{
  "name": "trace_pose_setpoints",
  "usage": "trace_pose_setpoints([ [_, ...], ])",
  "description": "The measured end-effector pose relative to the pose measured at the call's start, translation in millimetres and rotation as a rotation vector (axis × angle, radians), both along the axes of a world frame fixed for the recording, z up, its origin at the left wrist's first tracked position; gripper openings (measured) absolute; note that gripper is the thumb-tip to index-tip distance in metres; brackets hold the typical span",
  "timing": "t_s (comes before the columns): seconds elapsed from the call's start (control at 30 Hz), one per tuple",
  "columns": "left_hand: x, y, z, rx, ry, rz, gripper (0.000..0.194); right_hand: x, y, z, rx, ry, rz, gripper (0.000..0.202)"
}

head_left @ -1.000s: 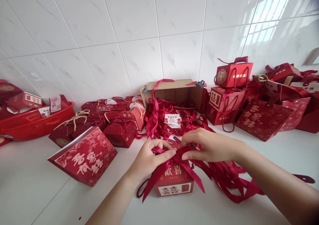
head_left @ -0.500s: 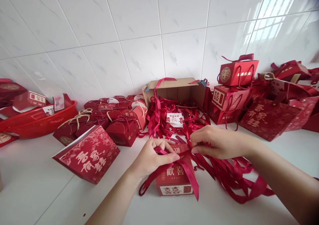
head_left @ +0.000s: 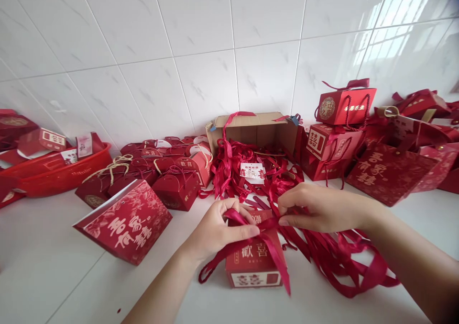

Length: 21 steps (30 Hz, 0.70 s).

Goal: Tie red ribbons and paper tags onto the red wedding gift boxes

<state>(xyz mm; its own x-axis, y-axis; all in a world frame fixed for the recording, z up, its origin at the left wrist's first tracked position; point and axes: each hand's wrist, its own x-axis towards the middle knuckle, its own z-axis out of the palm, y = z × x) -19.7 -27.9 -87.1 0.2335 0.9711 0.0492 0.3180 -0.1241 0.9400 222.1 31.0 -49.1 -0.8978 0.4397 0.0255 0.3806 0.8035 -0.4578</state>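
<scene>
A red gift box [head_left: 253, 264] with gold characters and a white label stands on the white surface in front of me. Across its top runs a dark red ribbon [head_left: 274, 254], looped near the middle, one tail hanging over the front. My left hand [head_left: 220, 228] pinches the ribbon between thumb and fingers above the box. On the other side, my right hand [head_left: 308, 209] has its fingertips closed on the ribbon by the box's top right. A twisted red cord [head_left: 206, 272] curls out at the box's left. The inner fingers of both hands are partly hidden.
An open cardboard box [head_left: 251, 121] spills tangled ribbons against the tiled wall. Left are a red gift bag [head_left: 132, 223], several small gift boxes [head_left: 177, 187] and a red basin [head_left: 68, 175]. Stacked boxes [head_left: 346, 106] stand at right. Loose ribbons [head_left: 344, 266] lie under my right forearm.
Both hands keep their pinch on the ribbon. My right hand has shifted slightly right, and the ribbon between the hands looks a little more drawn out. The view has moved slightly.
</scene>
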Motion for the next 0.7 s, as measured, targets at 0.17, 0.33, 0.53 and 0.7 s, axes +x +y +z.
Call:
trace_pose_setpoints([
  [0.17,3,2,-4.1,0.007,0.037,0.065,0.022,-3,-7,2.3,-0.014,-0.053,0.035,0.021],
  [0.33,3,2,-4.5,0.022,0.038,0.012,0.022,-3,-9,3.6,-0.008,-0.064,0.057,0.022],
  [0.53,3,0,-6.1,0.030,0.071,-0.030,0.032,-1,0,-0.6,0.024,-0.029,0.082,0.026],
  [0.7,2,1,-5.4,0.051,0.047,-0.033,0.031,-5,0,2.1,0.008,-0.059,0.030,0.023],
])
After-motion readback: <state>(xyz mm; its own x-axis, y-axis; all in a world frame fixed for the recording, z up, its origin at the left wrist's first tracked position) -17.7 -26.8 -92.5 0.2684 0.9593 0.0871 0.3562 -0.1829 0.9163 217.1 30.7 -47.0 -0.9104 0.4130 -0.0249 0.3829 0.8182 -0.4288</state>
